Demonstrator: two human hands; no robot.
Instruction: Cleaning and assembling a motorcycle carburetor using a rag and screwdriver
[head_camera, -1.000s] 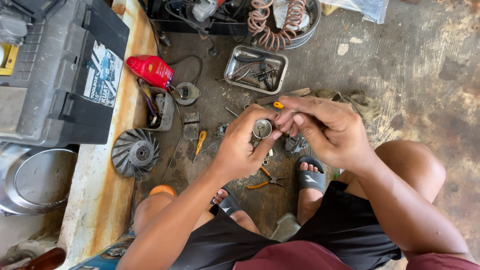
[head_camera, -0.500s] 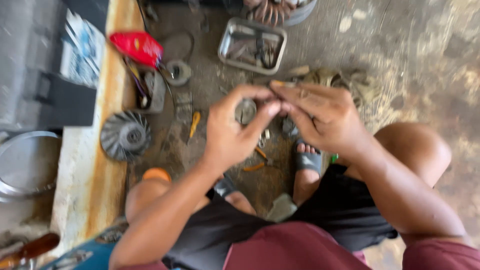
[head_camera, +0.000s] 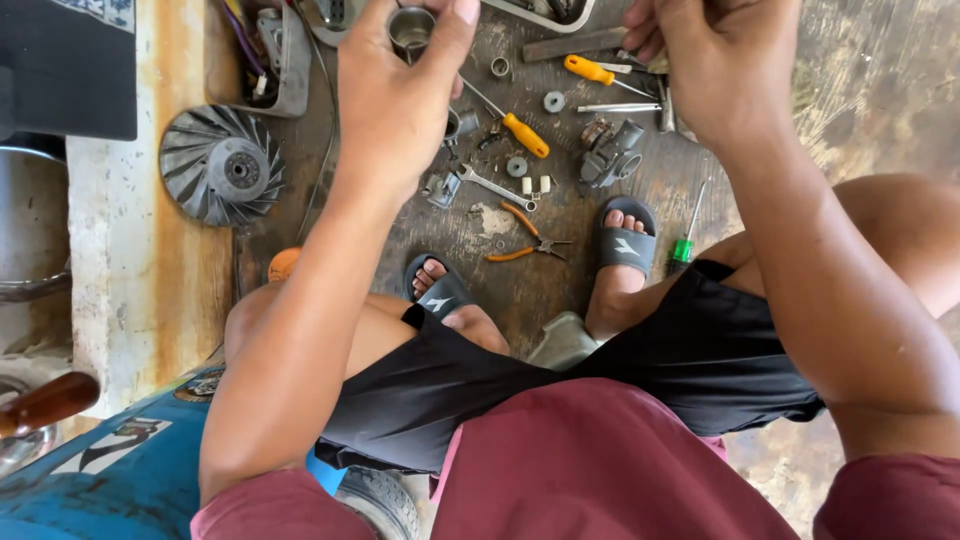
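Grimy concrete floor (head_camera: 880, 90) spreads below a squatting person, scattered with tools and small engine parts. Nearest the camera are a maroon shirt and black shorts, then two feet in grey slide sandals (head_camera: 628, 245). Between the feet lie orange-handled pliers (head_camera: 525, 240), and just beyond them a wrench (head_camera: 495, 187), an orange-handled screwdriver (head_camera: 525, 135) and a carburettor (head_camera: 608, 155). Off to the left, a finned metal fan wheel (head_camera: 222, 165) rests against a pale painted curb (head_camera: 150, 250). Higher in the frame, the left hand (head_camera: 395, 100) is raised and closed around a small round metal cup (head_camera: 410, 25), pinched between thumb and fingers at its rim, with the open mouth facing the camera and its axis pointing roughly upward toward the viewer. The right hand (head_camera: 715, 60) hovers well apart to the right at about the same height; its fingers curl inward, but the top edge cuts them off, so I cannot tell whether they grip anything. The cup lies to the left of the right hand, so the left is plainly the nearer one.
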